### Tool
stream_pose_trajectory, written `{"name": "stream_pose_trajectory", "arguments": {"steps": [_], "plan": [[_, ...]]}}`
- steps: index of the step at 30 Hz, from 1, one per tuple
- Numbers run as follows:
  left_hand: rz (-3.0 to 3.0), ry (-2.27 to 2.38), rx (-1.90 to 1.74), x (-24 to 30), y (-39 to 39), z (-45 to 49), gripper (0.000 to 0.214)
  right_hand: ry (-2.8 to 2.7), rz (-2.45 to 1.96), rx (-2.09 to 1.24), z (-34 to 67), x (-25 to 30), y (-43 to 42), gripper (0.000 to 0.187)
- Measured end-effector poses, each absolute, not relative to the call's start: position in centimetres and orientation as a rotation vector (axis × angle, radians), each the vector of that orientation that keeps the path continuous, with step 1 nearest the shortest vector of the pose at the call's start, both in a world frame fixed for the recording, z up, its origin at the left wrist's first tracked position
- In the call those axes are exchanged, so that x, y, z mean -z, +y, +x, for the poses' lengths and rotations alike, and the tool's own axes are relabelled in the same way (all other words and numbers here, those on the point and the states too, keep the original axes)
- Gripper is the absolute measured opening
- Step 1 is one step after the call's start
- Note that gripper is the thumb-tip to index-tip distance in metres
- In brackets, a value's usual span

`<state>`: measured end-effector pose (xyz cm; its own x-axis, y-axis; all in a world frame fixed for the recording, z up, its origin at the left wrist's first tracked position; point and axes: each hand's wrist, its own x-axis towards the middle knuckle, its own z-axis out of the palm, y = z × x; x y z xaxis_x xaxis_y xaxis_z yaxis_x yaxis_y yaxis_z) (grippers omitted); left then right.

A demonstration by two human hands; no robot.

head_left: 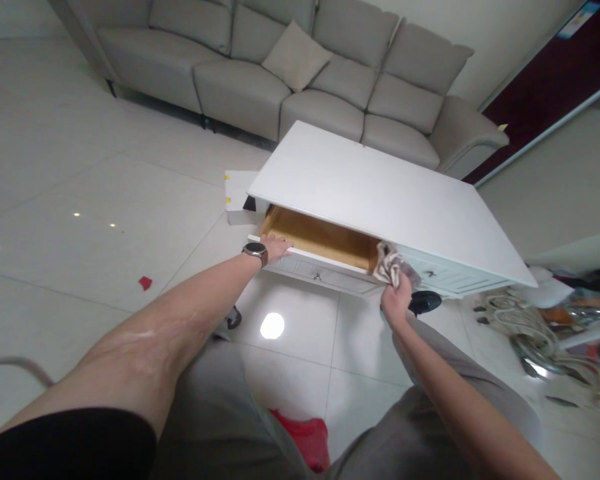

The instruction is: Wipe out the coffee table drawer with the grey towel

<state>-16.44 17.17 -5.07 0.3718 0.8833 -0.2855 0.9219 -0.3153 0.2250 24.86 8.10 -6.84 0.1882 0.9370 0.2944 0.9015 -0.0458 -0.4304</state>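
Note:
A low white table (380, 193) stands on the tiled floor with its front drawer (325, 241) pulled out, showing a bare wooden bottom. My left hand (276, 248), a watch on its wrist, rests with fingers laid over the drawer's front left edge. My right hand (396, 299) is closed on a crumpled beige cloth (387, 263) held at the drawer's right front corner.
A grey sectional sofa (290, 73) with a cushion stands behind the table. Cables and clutter (545, 320) lie on the floor at right. A red scrap (145, 283) lies at left, a red item (305, 440) between my knees, and a dark wheel (425, 301) sits under the table.

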Motion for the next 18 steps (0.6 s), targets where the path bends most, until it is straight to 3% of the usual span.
{"name": "stream_pose_trajectory", "arguments": {"steps": [9,15,18], "plan": [[2.317,1.560,0.155,3.5,15.4,-15.7,0.037,-2.529,-1.646,0.139,11.5,7.4,7.0,0.067],[2.271,1.643,-0.490,1.0,14.5,-15.9,0.047,-2.621,-1.496,0.065,3.0,5.0,9.7,0.066],[2.296,1.450,-0.530,0.4,13.6,-14.8,0.044,-2.657,-1.397,-0.111,0.3,4.4,11.1,0.065]]}}
